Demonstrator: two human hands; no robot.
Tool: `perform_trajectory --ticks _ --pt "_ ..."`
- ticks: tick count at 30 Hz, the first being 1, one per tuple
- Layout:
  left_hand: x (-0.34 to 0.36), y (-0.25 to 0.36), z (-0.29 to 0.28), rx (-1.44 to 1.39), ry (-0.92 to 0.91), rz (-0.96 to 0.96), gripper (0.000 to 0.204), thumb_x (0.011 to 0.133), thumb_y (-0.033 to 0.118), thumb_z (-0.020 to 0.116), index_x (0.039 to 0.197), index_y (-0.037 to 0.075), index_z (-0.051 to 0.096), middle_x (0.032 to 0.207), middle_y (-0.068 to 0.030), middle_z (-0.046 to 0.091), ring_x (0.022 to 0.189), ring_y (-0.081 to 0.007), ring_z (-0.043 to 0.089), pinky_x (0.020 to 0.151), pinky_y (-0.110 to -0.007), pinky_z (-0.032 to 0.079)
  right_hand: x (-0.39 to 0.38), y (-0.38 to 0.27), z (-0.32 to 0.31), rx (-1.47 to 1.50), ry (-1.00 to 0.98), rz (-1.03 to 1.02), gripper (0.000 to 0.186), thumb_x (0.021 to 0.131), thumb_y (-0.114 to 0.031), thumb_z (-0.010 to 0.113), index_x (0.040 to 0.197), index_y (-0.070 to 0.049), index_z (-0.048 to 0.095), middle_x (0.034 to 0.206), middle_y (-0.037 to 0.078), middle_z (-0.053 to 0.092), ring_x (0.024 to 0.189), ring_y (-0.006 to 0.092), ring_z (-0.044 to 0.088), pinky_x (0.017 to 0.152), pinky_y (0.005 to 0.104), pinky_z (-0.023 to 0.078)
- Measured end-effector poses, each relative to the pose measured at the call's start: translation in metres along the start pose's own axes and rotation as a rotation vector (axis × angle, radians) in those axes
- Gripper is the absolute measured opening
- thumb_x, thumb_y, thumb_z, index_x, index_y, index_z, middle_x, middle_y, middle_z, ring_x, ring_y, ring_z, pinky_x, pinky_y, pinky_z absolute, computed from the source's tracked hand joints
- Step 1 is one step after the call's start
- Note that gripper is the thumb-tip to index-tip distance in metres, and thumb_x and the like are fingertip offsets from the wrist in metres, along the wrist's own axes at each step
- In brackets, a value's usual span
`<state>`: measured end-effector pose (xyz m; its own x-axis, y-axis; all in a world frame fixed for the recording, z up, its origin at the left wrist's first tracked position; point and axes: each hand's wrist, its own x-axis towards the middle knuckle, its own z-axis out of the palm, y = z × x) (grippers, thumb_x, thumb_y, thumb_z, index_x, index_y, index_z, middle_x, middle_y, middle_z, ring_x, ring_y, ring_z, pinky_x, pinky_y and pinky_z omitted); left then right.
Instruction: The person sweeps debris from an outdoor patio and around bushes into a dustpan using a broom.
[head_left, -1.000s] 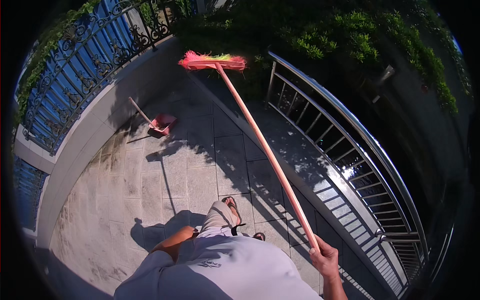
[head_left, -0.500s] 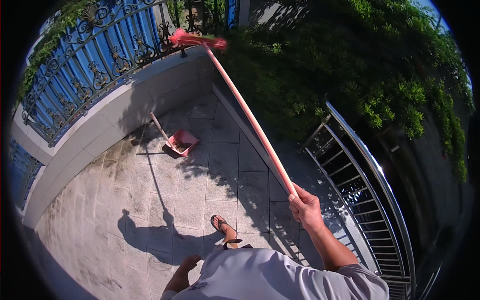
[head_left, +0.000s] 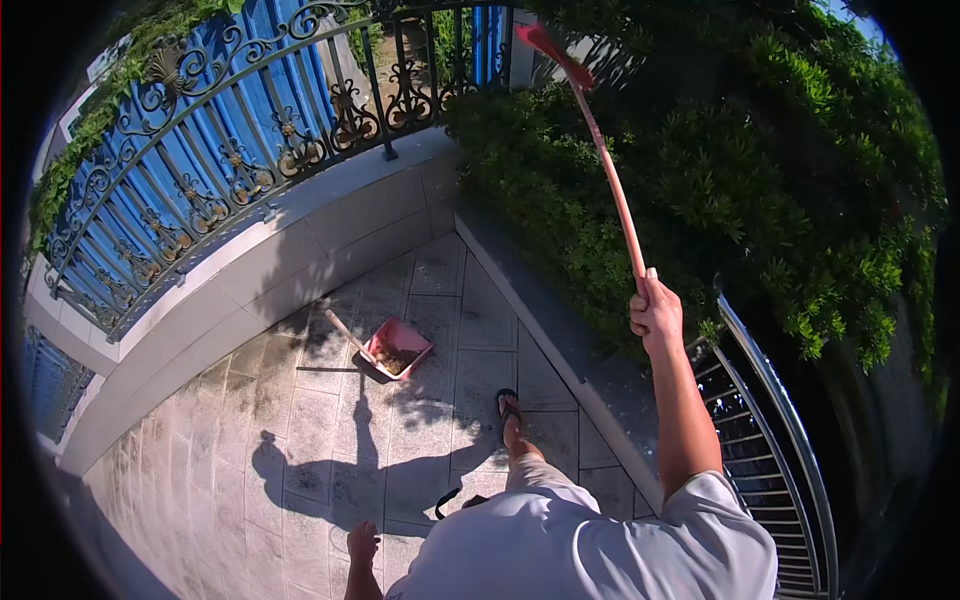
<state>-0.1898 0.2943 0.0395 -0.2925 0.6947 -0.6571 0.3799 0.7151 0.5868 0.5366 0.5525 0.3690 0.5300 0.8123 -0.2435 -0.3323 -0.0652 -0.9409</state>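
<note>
My right hand (head_left: pixel 657 312) is closed round the lower end of a long pink broom handle (head_left: pixel 612 180), arm stretched out ahead. The broom (head_left: pixel 555 57) is raised with its red bristle head up in front of the dark hedge, beyond the fence's right end. Low beside my body hangs my left hand (head_left: pixel 363 542), its fingers loose and nothing seen in them. A pink dustpan (head_left: pixel 408 335) rests on the paving ahead of me, with brown debris in it. Its pale handle (head_left: pixel 346 331) slants up to the left.
A curved low wall (head_left: pixel 330 225) bears a black wrought-iron fence (head_left: pixel 240 165) with blue panels behind. Dense green hedge (head_left: pixel 690 190) fills the right behind a stone kerb (head_left: pixel 545 300). A metal railing (head_left: pixel 775 420) runs along my right. My sandalled foot (head_left: pixel 510 405) stands on the paving.
My right hand has lifted and moved forward, and the broom has swung right, its head going from the fence to the hedge. My foot has stepped forward; the dustpan now appears lower and further right.
</note>
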Motion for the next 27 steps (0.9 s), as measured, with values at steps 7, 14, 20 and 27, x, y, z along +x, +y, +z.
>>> perform_trajectory --ticks 7,14,20,27 --pt "0.11 0.101 0.053 0.423 -0.334 0.036 0.059 0.1 0.055 0.069 0.142 0.014 0.075 0.115 -0.0188 0.082 0.103 -0.0294 0.08 0.094 -0.042 0.061 0.345 -0.061 0.046 -0.999 0.574 -0.384 0.044 0.109 -0.049 0.064 0.117 -0.007 0.075 0.078 0.01 0.072 0.06 0.0241 0.069 0.053 0.0422 0.052" --pt "0.217 0.341 0.019 -0.224 0.221 0.044 0.055 0.11 0.037 0.064 0.151 0.001 0.064 0.115 -0.0111 0.079 0.098 -0.0175 0.076 0.08 -0.034 0.058 0.498 0.022 0.083 -1.308 0.842 -0.762 0.03 0.105 -0.037 0.072 0.124 -0.014 0.073 0.089 0.011 0.079 0.074 0.0307 0.077 0.062 0.0449 0.058" --pt "0.378 0.394 -0.01 0.259 -0.16 0.052 0.066 0.102 0.046 0.076 0.153 0.005 0.063 0.119 -0.0189 0.08 0.1 -0.024 0.079 0.091 -0.039 0.06 0.57 0.014 0.202 -0.14 0.206 -0.138 0.012 0.108 -0.017 0.071 0.112 -0.006 0.069 0.065 -0.009 0.036 0.048 0.0051 0.031 0.043 0.0266 0.019" --pt "0.625 0.399 -0.047 -0.004 0.333 0.013 0.093 0.095 0.045 0.084 0.161 -0.005 0.043 0.118 -0.025 0.077 0.116 -0.0318 0.074 0.096 -0.041 0.058 0.455 0.008 0.281 0.77 -0.695 0.268 0.051 0.123 -0.035 0.034 0.129 0.011 0.054 0.07 -0.002 0.037 0.045 0.0063 0.029 0.036 0.0247 0.031"
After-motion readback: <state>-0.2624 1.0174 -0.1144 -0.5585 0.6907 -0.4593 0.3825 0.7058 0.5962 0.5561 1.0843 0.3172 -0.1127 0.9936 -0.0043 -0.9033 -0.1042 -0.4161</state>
